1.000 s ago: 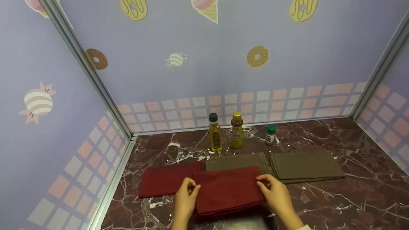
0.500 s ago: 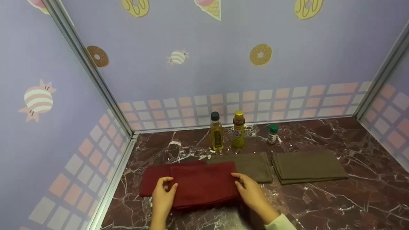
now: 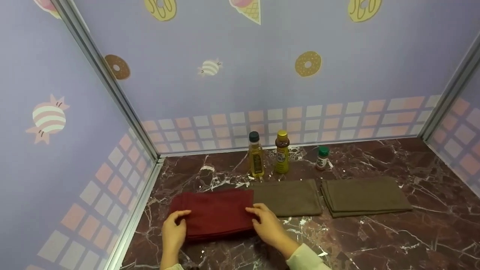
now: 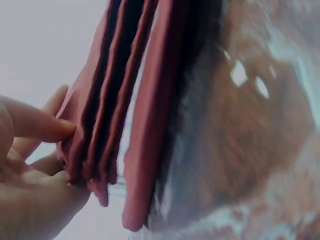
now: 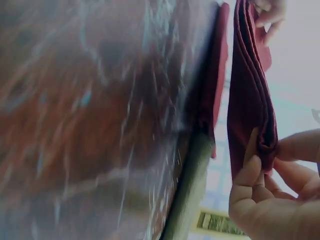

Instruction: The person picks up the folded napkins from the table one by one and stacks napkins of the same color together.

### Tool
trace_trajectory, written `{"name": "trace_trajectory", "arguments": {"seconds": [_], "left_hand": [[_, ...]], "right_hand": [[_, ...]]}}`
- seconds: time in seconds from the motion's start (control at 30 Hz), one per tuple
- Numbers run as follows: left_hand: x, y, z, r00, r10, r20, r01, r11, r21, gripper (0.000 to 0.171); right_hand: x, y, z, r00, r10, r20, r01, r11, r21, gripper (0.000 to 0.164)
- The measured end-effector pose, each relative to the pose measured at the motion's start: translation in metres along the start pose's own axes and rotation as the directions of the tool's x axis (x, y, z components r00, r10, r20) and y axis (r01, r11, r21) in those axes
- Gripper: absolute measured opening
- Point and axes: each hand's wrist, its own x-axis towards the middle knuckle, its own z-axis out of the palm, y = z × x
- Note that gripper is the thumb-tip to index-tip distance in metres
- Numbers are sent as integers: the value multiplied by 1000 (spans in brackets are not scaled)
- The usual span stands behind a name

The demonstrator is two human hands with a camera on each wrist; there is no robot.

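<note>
Folded dark-red cloth (image 3: 219,213) is suspended between left grip (image 3: 173,229) and right grip (image 3: 267,225), its layered edges visible in both wrist views; left grip clamped on the left end, thumb and fingers pinching the layers; right grip likewise clamped on the right end, fingers bent about the folded edge. Beneath the held item, second dark-red cloth (image 4: 147,135) lies flat on the marbled bench (image 3: 360,243); a narrow gap separates the two in the wrist views, and in the head view only a strip of the lower one shows, just beyond the left grip. Inner olive cloth (image 3: 290,198), folded, lies beyond and to the right of the right grip, its left end meeting the red pile as seen from above; outer olive cloth (image 3: 369,195), also folded, lies farther to the right of the same grip, just beside its neighbour. Beyond the right grip, past the olive cloths, three containers stand upright: dark-capped oil bottle (image 3: 257,161), yellow-capped bottle (image 3: 282,157) near it, and small green-capped jar (image 3: 322,159), set apart to the right; lettering on them too small to read. Pale sleeve (image 3: 305,258) noted behind the right grip; patterned lilac wall panel (image 3: 240,88) rises beyond the containers.
</note>
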Motion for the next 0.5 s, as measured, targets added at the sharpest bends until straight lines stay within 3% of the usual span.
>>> {"name": "trace_trajectory", "arguments": {"seconds": [0.27, 0.5], "left_hand": [[11, -16, -7, 993, -11, -120, 16, 999, 42, 36], [26, -27, -15, 990, -39, -137, 52, 994, 97, 40]], "right_hand": [[12, -10, 23, 996, -57, 63, 61, 996, -62, 46], [30, -21, 36, 987, -26, 161, 31, 999, -28, 53]]}}
